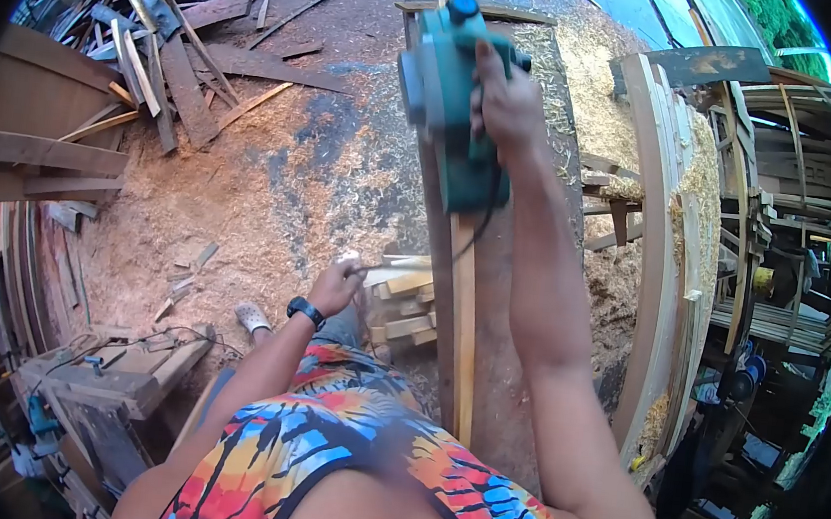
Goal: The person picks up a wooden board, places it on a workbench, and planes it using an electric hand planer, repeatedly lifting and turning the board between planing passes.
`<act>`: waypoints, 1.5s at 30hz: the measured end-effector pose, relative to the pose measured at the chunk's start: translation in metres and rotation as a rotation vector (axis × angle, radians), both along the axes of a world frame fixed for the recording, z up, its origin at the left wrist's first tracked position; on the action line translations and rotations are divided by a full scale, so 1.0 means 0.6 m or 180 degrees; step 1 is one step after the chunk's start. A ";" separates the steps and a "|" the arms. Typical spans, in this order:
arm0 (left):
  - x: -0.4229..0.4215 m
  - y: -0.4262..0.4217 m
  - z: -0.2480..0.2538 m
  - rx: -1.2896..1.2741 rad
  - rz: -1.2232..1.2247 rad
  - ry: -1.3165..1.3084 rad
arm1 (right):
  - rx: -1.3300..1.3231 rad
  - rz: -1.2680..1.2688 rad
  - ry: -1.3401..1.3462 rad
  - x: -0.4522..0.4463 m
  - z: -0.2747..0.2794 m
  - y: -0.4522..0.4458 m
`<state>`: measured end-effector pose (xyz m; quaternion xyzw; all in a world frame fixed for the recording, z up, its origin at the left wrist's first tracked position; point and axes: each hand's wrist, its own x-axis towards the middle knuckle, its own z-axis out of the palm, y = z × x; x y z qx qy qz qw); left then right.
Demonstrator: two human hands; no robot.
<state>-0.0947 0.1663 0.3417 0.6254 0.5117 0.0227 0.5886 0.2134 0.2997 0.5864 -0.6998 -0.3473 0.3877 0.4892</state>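
A green power planer [460, 114] rests on a long, narrow wooden strip [463, 334] near the far end of a dark workbench [515, 369]. My right hand [510, 104] is wrapped round the planer's handle, with that arm stretched forward over the bench. The planer's dark cord [484, 228] hangs from its near end and curves down to the left. My left hand [336, 287], below a black wristwatch, is closed round the cord, left of the bench. Beside it is a stack of short, pale wood blocks [406, 304].
Scrap boards [188, 77] are piled at the upper left. Shavings cover the floor [245, 163]. A wooden stand [114, 381] with a cord is at the lower left. Long curved planks [651, 252] and wooden racks stand on the right.
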 end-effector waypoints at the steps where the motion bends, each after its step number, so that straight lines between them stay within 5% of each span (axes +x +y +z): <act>1: 0.005 0.011 0.004 -0.0125 0.0218 -0.0082 | 0.0068 0.0000 -0.0040 0.012 -0.006 0.046; 2: -0.002 0.018 -0.034 -0.0087 0.0158 -0.0078 | 0.0080 -0.0008 -0.0113 0.027 -0.017 0.091; 6: 0.012 0.019 0.034 -0.0886 0.1124 -0.0887 | 0.0223 0.0009 0.0089 0.072 -0.041 0.210; 8: -0.012 0.004 0.012 -0.0686 0.0814 -0.0938 | 0.0348 0.0005 0.0119 0.074 -0.033 0.195; 20: -0.071 -0.228 0.012 -0.0363 -0.2281 0.0454 | -0.0130 -0.0337 0.0462 -0.047 0.064 -0.503; 23: -0.037 -0.305 0.070 -0.0250 -0.2304 0.0071 | -0.0286 -0.0569 0.0523 -0.064 0.066 -0.686; 29: 0.038 -0.480 0.030 0.0497 -0.0830 -0.1334 | -0.0392 -0.1071 0.0318 -0.107 0.052 -0.991; 34: 0.092 -0.551 0.125 -0.0193 -0.0560 -0.0686 | -0.0226 -0.1385 0.0441 -0.117 0.006 -1.125; 45: 0.111 -0.627 0.171 0.0411 -0.0671 0.0418 | -0.0164 -0.1313 0.0213 -0.098 -0.087 -1.193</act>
